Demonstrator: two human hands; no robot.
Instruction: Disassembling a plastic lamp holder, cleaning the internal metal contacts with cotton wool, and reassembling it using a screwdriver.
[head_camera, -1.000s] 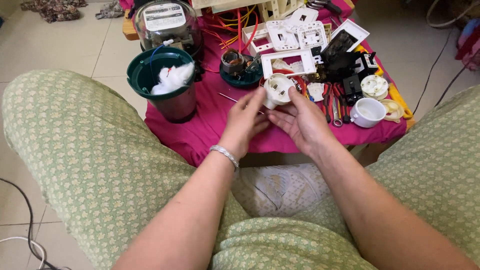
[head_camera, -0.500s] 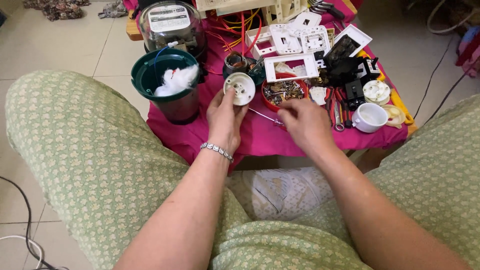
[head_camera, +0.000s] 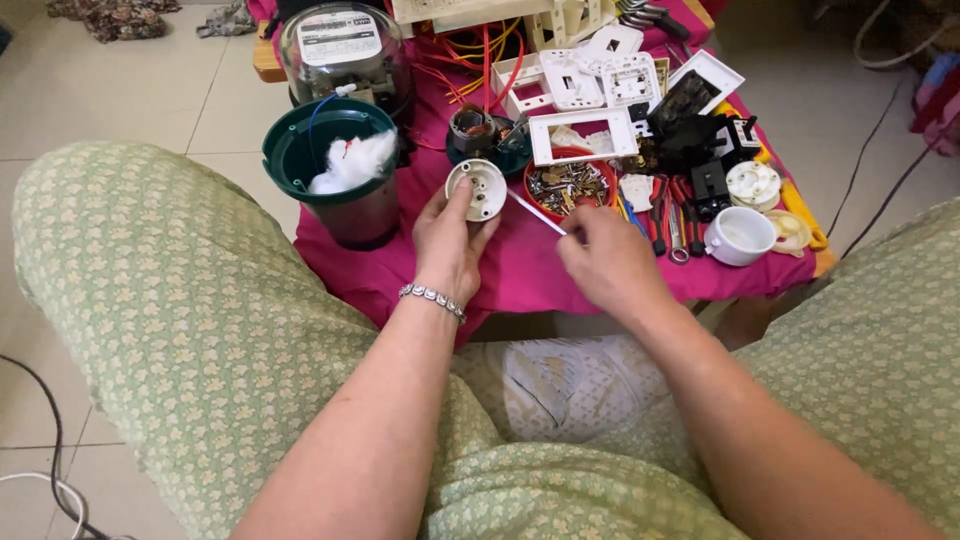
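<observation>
R hand (head_camera: 610, 262) now nearer, pinching thin white stick (head_camera: 537, 212); L hand (head_camera: 450, 240) still gripping round white fitting (head_camera: 476, 189).

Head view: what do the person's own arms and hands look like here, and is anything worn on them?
Both forearms are bare, with no sleeves in view. The left hand has a silver-coloured link bracelet around its wrist. The right hand shows no bracelet, watch or glove, and no rings are visible on either hand.
</observation>
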